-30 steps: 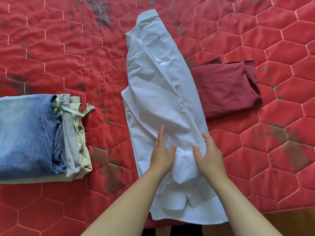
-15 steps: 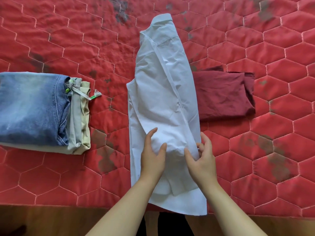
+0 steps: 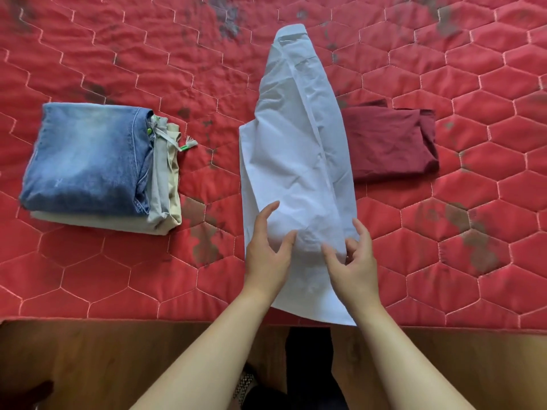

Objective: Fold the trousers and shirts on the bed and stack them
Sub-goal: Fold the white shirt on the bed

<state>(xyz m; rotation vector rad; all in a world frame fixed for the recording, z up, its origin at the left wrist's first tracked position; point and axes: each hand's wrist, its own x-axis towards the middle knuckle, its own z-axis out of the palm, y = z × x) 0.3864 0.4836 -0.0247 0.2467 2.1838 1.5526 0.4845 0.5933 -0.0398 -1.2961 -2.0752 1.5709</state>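
Observation:
A long white shirt point(image 3: 296, 149), folded narrow, lies lengthwise on the red quilted bed point(image 3: 118, 276), collar far, hem at the near edge. My left hand point(image 3: 268, 258) rests on its lower left part, fingers spread. My right hand point(image 3: 355, 264) hovers at its lower right edge with fingers loosely curled and apart. A small raised fold of cloth sits between my thumbs. Left of the shirt stands a stack with folded blue jeans point(image 3: 85, 155) on top of beige trousers point(image 3: 159, 214). A folded maroon garment point(image 3: 390, 143) lies right of the shirt, partly under it.
The bed's near edge runs across the lower view, with brown wooden floor point(image 3: 88, 365) below it. My dark-clothed legs point(image 3: 307, 368) show between my forearms. The quilt has dark worn patches.
My hands slid up the shirt's lower part and loosened, fingers now apart. The view pulled back, so the bed edge and floor show more.

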